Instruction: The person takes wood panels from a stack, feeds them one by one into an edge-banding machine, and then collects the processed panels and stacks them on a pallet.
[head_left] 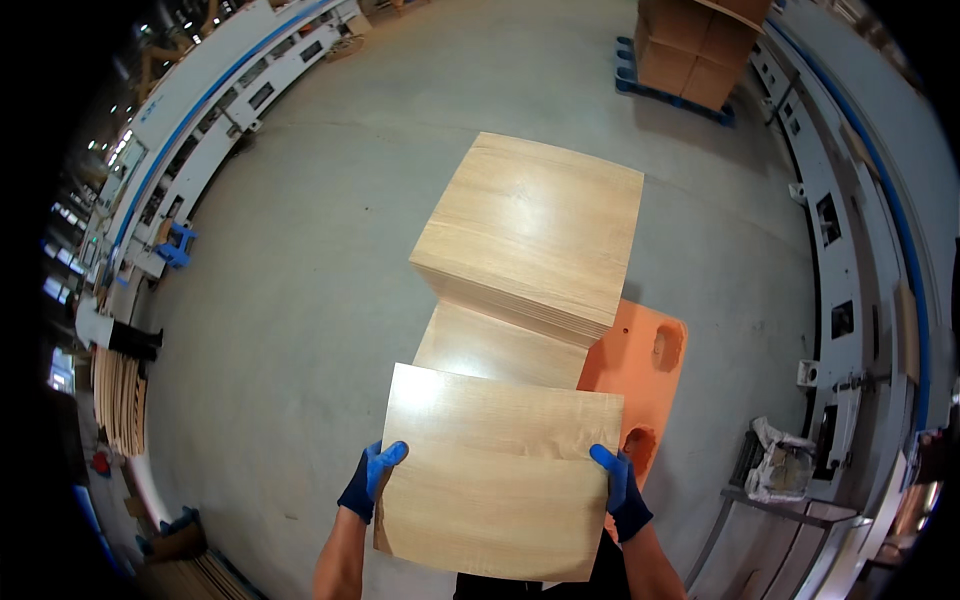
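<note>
A light wood-grain panel (pixel 495 470) is held in front of me by its two short sides. My left hand (pixel 378 468), in a blue glove, grips the left edge with the thumb on top. On the opposite edge my right hand (pixel 618 476), also gloved in blue, has its thumb over the surface; the fingers of both hands are hidden beneath. Just beyond lies a lower layer of matching panel (pixel 500 343), partly covered by the held one. Behind it rises a taller stack of panels (pixel 532 225). An orange pallet (pixel 640 360) with oval holes shows under them at the right.
Long white machines (pixel 200 150) with blue stripes line the left side, with another machine (pixel 860 220) at the right. Cardboard boxes (pixel 690 50) stand on a blue pallet (pixel 670 97) far right. At the left, a person (pixel 115 330) is beside stacked boards (pixel 120 400). A metal stand (pixel 790 520) is near right.
</note>
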